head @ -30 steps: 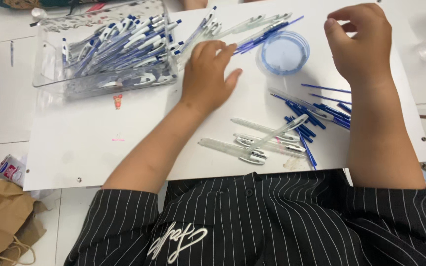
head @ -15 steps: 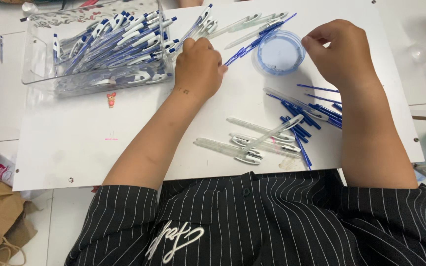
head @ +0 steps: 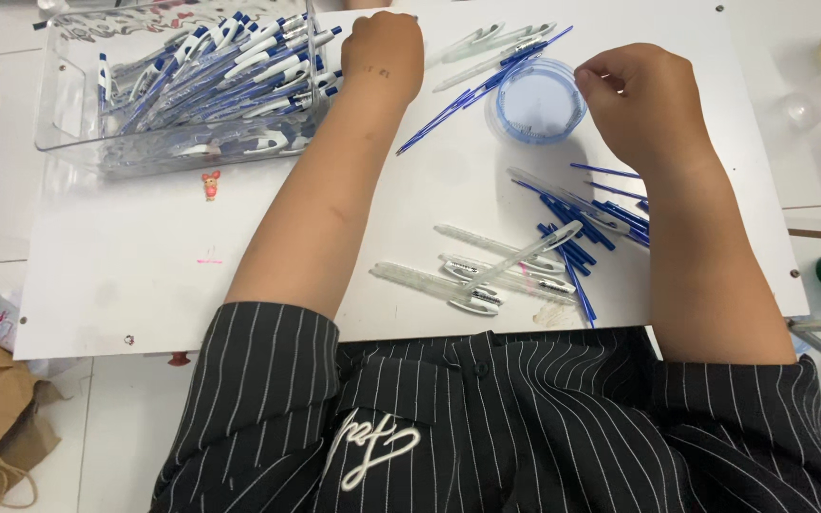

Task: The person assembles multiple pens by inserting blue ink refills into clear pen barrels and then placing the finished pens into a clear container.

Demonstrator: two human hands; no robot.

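Assembling pens, you are curling your left hand [head: 384,52] beside the full clear bin [head: 78,142] while your right hand [head: 640,100] is pinching closed, contents hidden, with empty barrels [head: 486,271] and blue refills [head: 577,247] waiting.

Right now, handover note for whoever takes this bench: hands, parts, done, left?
Left hand: closed fist at the clear bin's right wall, by loose blue refills; grip hidden.
Right hand: fingers curled beside the round blue dish; contents unclear.
Done: the bin holds many assembled blue-and-white pens.
Left: clear barrels and a refill pile lie near the board's front edge, unassembled.
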